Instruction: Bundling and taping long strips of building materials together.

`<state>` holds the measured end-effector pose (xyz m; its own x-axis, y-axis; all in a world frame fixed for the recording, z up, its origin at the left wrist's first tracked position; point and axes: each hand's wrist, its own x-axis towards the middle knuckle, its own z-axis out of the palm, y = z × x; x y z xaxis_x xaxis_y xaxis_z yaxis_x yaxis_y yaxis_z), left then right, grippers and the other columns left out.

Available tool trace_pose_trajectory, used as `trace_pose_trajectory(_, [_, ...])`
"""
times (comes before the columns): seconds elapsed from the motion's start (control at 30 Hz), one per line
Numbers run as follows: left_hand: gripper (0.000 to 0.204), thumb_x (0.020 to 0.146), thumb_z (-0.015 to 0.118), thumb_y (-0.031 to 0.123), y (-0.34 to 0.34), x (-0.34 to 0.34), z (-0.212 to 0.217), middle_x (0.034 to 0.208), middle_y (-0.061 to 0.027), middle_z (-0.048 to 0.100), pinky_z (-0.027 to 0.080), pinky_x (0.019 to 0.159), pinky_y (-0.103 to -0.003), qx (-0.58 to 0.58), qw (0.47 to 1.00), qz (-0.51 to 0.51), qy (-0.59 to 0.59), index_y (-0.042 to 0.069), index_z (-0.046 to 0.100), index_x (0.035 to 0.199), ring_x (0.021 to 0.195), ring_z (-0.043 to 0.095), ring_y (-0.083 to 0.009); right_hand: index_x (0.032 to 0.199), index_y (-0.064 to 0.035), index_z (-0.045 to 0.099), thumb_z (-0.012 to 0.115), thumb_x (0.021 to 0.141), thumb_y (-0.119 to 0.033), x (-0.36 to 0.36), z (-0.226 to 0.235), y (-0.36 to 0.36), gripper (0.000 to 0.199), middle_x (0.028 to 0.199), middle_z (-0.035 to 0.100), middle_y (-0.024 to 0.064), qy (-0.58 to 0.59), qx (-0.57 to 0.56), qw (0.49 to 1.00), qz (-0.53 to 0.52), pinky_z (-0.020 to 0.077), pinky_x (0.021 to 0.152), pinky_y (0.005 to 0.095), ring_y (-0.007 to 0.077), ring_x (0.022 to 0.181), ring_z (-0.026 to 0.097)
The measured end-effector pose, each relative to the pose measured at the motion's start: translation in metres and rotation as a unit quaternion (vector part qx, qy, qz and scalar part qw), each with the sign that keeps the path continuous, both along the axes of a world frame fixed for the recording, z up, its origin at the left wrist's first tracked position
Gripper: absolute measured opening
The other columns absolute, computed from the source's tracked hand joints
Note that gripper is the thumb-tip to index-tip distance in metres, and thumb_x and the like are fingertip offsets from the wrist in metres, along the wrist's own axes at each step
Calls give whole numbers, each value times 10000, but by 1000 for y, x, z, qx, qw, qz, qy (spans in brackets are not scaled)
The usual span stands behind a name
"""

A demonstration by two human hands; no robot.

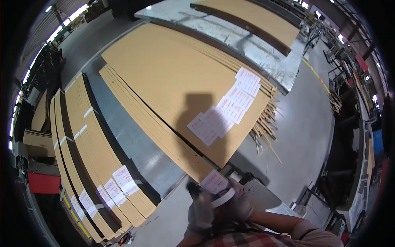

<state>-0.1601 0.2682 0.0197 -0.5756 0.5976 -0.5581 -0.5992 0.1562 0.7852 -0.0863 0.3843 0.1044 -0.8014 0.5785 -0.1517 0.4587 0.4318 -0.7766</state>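
Both my hands are at the bottom centre in pale work gloves. My right hand [240, 202] is closed around a roll of white tape [223, 198]. Just left of the roll is my left hand [201, 210], in shadow, its fingers hard to make out; a dark shape shows at its upper end. A white paper label [214, 182] with red print is right above the tape, at the near end of a narrow stack of brown boards [164, 142]. Whether the label is stuck down cannot be told.
A wide stack of brown boards [164, 66] bears several overlapping labels [222, 113]. Taped bundles of narrow boards [96, 144] lie on the left. Thin strips [267, 119] stick out beneath the wide stack. A metal table [230, 33] with another board [255, 20] stands behind.
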Motion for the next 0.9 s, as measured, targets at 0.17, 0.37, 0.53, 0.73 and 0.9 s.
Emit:
trace_pose_trajectory(0.17, [248, 980, 483, 259, 16, 0, -35, 752, -26, 597, 494, 656, -288, -33, 965, -65, 253, 19, 540, 1004, 752, 587, -127, 1076, -34, 582, 752, 689, -299, 5, 16, 33, 499, 941, 625, 168, 244, 171, 953, 61, 501, 714, 438, 358, 808, 620])
trace_pose_trajectory(0.37, [366, 854, 672, 69, 36, -15, -4, 971, -111, 616, 537, 653, -285, -147, 966, -23, 210, 22, 420, 1115, 850, 627, -186, 841, -170, 691, 581, 826, -348, 2, -38, 121, 211, 760, 669, 118, -213, 167, 906, 324, 502, 610, 467, 311, 688, 648])
trace_pose_trajectory(0.53, [609, 862, 659, 107, 41, -29, -25, 1145, -119, 565, 537, 834, -334, 108, 993, -30, -28, 85, 285, 1341, 965, 610, -205, 894, -170, 706, 703, 665, -576, 43, -130, 150, 466, 767, 677, 100, -262, 71, 934, 233, 511, 575, 414, 273, 642, 654])
trace_pose_trajectory(0.73, [479, 999, 355, 390, 38, 0, 90, 1355, -84, 411, 364, 1010, -318, -40, 948, 27, -314, 49, 374, 1335, 1235, 397, -156, 1148, -88, 632, 489, 889, -533, 18, -87, 126, 534, 1025, 640, 236, -317, -105, 933, 136, 455, 911, 443, 368, 1022, 605])
trace_pose_trajectory(0.9, [645, 927, 454, 528, 30, -24, -7, 1044, -217, 610, 483, 838, -411, -101, 987, -92, 81, -22, 383, 1256, 952, 611, -340, 1324, -76, 460, 491, 921, -466, 11, -65, 77, 562, 1192, 580, 200, -190, 36, 959, 208, 446, 922, 413, 347, 1104, 555])
